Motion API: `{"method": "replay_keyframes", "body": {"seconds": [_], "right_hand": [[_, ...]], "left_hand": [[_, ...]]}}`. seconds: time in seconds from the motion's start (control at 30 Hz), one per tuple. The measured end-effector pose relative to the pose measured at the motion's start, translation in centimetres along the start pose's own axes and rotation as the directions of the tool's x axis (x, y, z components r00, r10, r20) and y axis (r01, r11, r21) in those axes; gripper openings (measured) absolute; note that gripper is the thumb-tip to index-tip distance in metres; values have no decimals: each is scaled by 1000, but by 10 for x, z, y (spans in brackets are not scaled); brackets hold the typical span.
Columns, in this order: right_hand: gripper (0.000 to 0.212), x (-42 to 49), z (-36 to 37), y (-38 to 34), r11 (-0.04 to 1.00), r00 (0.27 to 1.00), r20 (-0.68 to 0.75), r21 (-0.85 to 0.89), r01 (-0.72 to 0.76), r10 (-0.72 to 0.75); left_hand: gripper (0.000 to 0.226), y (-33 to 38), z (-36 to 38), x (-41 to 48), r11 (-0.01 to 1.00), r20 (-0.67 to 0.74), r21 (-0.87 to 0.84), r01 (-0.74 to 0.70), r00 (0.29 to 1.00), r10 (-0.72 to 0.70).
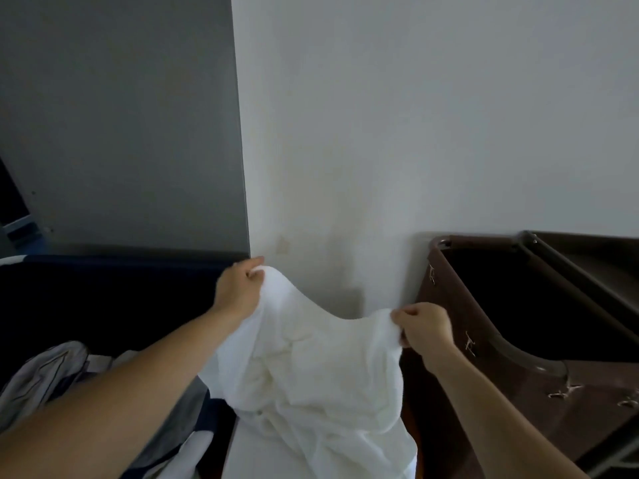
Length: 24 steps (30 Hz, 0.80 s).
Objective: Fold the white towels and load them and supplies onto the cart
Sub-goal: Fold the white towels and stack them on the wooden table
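A white towel [311, 368] hangs crumpled in front of me, held up by its top edge. My left hand [238, 288] pinches the towel's upper left corner, close to the wall edge. My right hand [425, 326] grips the upper right part, a little lower than the left. The towel sags between the two hands and drapes down onto a white surface [249, 454] below. The brown cart [491, 340] stands to the right of my right hand, with its dark bag compartment open at the top.
A white wall [415, 133] fills the view ahead, with a grey panel [121, 115] on the left. A dark blue bin [103, 299] at the left holds striped grey and blue linen [45, 378]. The cart's shelf frame [587, 257] reaches to the right edge.
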State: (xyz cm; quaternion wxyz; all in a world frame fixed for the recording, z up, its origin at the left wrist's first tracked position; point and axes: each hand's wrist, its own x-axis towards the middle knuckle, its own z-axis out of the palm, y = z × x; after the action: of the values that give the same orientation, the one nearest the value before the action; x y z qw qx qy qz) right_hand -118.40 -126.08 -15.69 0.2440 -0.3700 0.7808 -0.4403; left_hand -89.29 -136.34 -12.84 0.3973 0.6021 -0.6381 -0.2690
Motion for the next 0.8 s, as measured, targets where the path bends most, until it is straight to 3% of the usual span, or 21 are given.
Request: {"method": "replay_keyframes", "body": {"seconds": [0.1, 0.17, 0.23, 0.27, 0.47, 0.57, 0.7, 0.8], "right_hand": [[25, -20, 26, -22, 994, 992, 63, -10, 111, -110], [27, -34, 42, -34, 990, 986, 92, 45, 133, -137], [24, -46, 53, -41, 985, 982, 111, 105, 140, -152], [22, -50, 56, -43, 981, 981, 112, 132, 140, -155], [21, -62, 62, -37, 967, 986, 106, 233, 102, -130], [21, -67, 68, -35, 966, 980, 151, 243, 89, -128], [13, -69, 72, -30, 910, 982, 178, 414, -19, -61], [20, -72, 73, -28, 871, 975, 214, 488, -57, -56]], "left_hand": [[62, 24, 39, -33, 996, 93, -53, -69, 993, 74], [48, 33, 60, -52, 993, 98, -13, -120, 988, 121], [19, 34, 72, -66, 985, 92, 20, -174, 981, 172], [17, 33, 74, -71, 980, 84, 21, -200, 977, 197], [35, 19, 74, -88, 958, 147, 81, -273, 954, 260], [33, 16, 75, -88, 956, 139, 75, -283, 953, 271], [33, 14, 72, -86, 951, 124, 82, -299, 950, 288], [33, 11, 74, -90, 962, 150, 79, -261, 957, 248]]}}
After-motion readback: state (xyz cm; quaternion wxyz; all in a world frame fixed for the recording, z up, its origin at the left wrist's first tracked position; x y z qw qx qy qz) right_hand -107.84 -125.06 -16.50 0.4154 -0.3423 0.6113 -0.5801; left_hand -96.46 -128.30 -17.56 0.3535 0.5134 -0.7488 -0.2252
